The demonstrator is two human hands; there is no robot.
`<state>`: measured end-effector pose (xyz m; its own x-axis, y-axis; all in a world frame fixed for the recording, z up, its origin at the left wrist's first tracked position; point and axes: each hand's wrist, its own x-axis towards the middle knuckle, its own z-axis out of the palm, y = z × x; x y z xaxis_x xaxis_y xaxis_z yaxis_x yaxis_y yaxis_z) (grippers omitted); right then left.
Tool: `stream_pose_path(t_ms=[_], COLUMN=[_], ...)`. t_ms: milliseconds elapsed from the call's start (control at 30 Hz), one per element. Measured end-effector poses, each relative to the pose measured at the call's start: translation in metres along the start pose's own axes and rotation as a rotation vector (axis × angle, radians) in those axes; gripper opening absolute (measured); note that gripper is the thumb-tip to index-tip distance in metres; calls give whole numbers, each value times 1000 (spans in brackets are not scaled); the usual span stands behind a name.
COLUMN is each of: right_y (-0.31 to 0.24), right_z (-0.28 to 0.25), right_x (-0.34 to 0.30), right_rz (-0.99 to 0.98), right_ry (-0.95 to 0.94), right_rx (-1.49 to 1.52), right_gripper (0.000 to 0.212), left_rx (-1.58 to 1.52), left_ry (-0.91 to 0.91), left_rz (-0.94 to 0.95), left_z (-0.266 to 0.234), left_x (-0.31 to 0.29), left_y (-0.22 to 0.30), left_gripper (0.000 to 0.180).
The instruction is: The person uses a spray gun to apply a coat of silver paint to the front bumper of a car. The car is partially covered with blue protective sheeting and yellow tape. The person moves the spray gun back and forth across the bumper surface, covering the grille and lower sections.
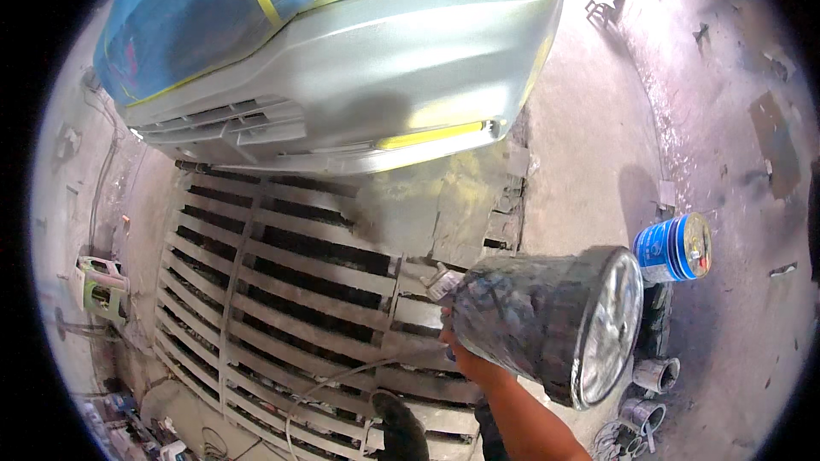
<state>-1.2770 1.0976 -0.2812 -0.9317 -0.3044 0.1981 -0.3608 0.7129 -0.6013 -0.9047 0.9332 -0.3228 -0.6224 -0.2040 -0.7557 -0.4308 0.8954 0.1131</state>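
Note:
My right hand (pixel 453 340) is wrapped round the handle of a spray gun (pixel 444 282), mostly hidden behind the gun's large cup. The paint-smeared dark cup (pixel 530 316) has a pale round lid tilted toward the right. The metal front of the gun points toward a car bumper (pixel 367 77), apart from it. The bumper is coated silver-grey, with yellow patches along its lower right. Blue masking film (pixel 205 26) edged with yellow tape covers the car above it. My left hand is out of view.
A slatted floor grate (pixel 316 290) lies below, with a thin hose (pixel 342 373) across it. At the right stand a blue paint can (pixel 670 248) and several metal tins (pixel 656 374). A green-white stool (pixel 102 286) is at the left. My shoe (pixel 400 423) shows at the lower edge.

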Motion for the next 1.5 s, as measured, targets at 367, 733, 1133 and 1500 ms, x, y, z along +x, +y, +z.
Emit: stream_pose_path(t_ms=[367,733,1133,1500], right_y=[53,-7,80,33], right_z=[-33,41,-9,44], right_x=[-24,-8,-8,0], right_rz=[654,652,684,799], right_ry=[646,2,907,39], right_rx=[938,1146,1091,1107], right_gripper=[39,23,36,17], left_rx=[-49,-125,53,-2], left_ry=[39,39,280,163], left_rz=[-43,41,115,181], left_z=[-4,-6,49,5], left_x=[-7,-7,-9,4], left_y=[1,-2,-23,-19], left_gripper=[40,36,35,29])
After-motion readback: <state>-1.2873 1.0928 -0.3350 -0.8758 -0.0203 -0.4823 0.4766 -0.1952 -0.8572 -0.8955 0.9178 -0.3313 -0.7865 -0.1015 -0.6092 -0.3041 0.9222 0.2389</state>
